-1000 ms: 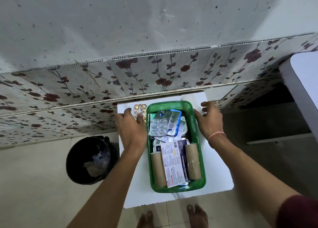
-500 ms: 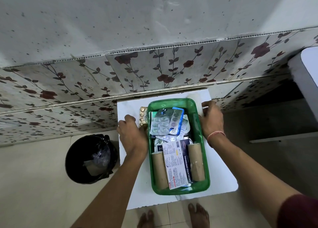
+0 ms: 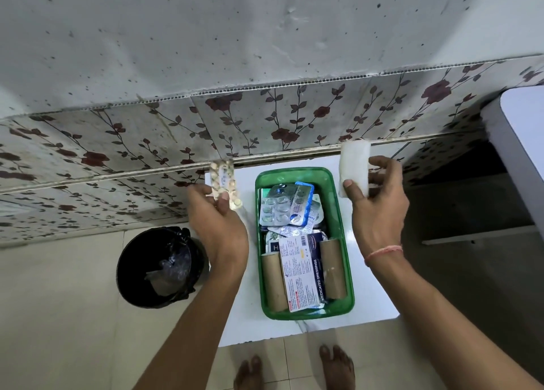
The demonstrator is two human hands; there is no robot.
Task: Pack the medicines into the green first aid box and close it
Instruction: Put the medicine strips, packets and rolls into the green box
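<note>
The green first aid box (image 3: 343,227) stands open on a small white table (image 3: 374,301). Inside lie blister packs (image 3: 284,210), a medicated dressings box (image 3: 303,275) and two brown rolls (image 3: 332,269). My left hand (image 3: 219,225) is raised left of the box and holds a strip of pale yellow tablets (image 3: 225,182) upright. My right hand (image 3: 378,210) is raised right of the box and grips a white gauze pack (image 3: 354,166). No lid shows in view.
A black bin (image 3: 160,267) with a liner stands on the floor left of the table. A tiled wall with a flower pattern (image 3: 279,119) rises behind. A white surface (image 3: 521,142) juts in at the right. My bare feet (image 3: 335,366) are below the table edge.
Both hands lifted off the table beside the box. The left one picked up the tablet strip and the right one picked up the white gauze pack.
</note>
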